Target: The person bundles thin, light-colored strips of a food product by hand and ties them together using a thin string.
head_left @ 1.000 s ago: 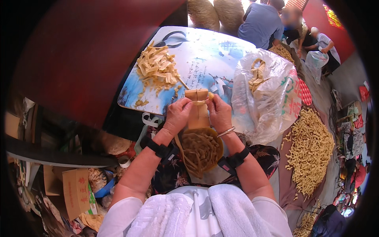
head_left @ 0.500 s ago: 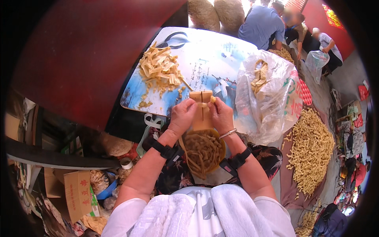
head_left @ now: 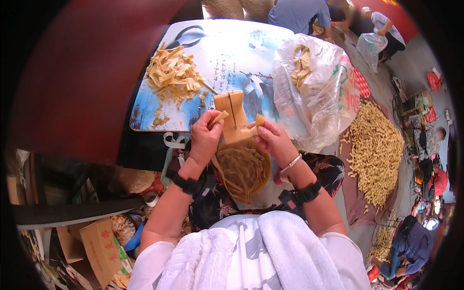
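Observation:
My left hand point(head_left: 205, 137) pinches a flat, pale-yellow strip point(head_left: 218, 119) beside a wooden block point(head_left: 232, 112) with a slot down its middle. On the block's other side, my right hand point(head_left: 273, 140) is closed on a piece of yellow strip point(head_left: 259, 120), its end sticking up above the fingers. The block leans at the near edge of the painted table point(head_left: 231, 48). Below it, between my knees, sits a yellow bowl point(head_left: 268, 173) full of soft tan strips point(head_left: 239, 166), some hanging over the rim.
Flat strips lie heaped point(head_left: 174, 72) at the table's left. A clear plastic bag point(head_left: 316, 111) covers its right side. Knotted yellow pieces form a large pile point(head_left: 377, 154) on a floor cloth. Cardboard boxes point(head_left: 101, 246) stand lower left. Several people work at the back and right.
My hands have come apart from the middle of the block, each keeping a piece of strip. The whole view has shifted, with the table now further up and left.

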